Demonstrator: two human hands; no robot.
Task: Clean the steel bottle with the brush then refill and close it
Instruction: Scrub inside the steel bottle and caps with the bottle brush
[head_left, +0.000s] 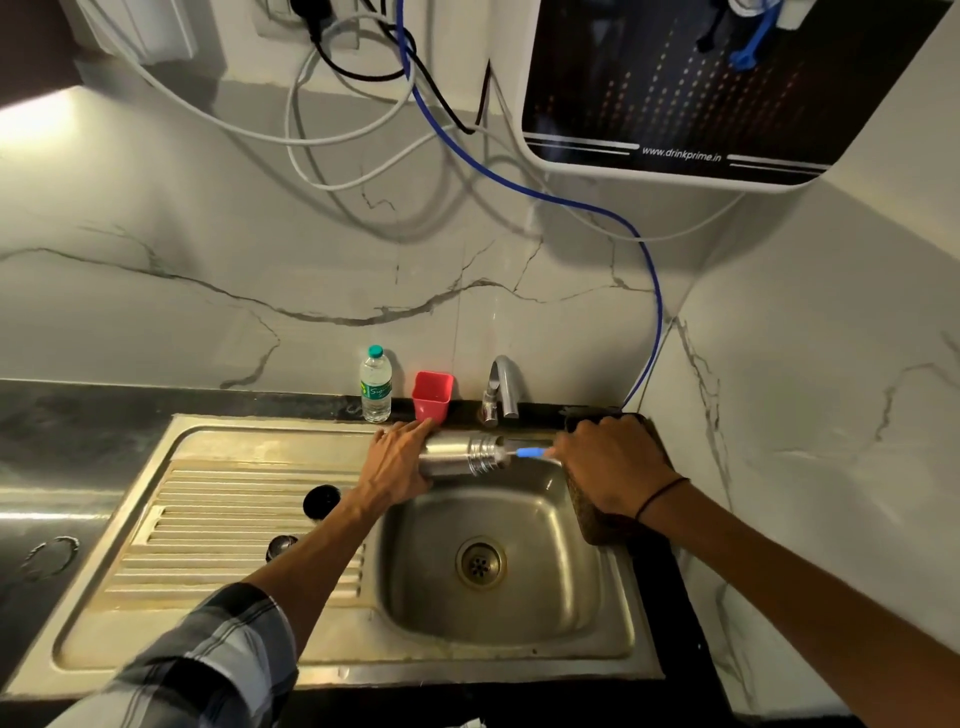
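From the head camera, the steel bottle (457, 457) lies on its side over the far edge of the sink (519, 613), mouth pointing to 3 o'clock. The left hand (397, 462) wraps its fingers around the bottle's body. The right hand (608, 467) is curled around the brush (530, 453), whose blue stem enters the bottle mouth. At 12 o'clock of the bottle stand a red cup (432, 395), a tap (501, 389) and, further left, a plastic water bottle (375, 384). At 8 o'clock, on the drainboard, lies a black cap (322, 501).
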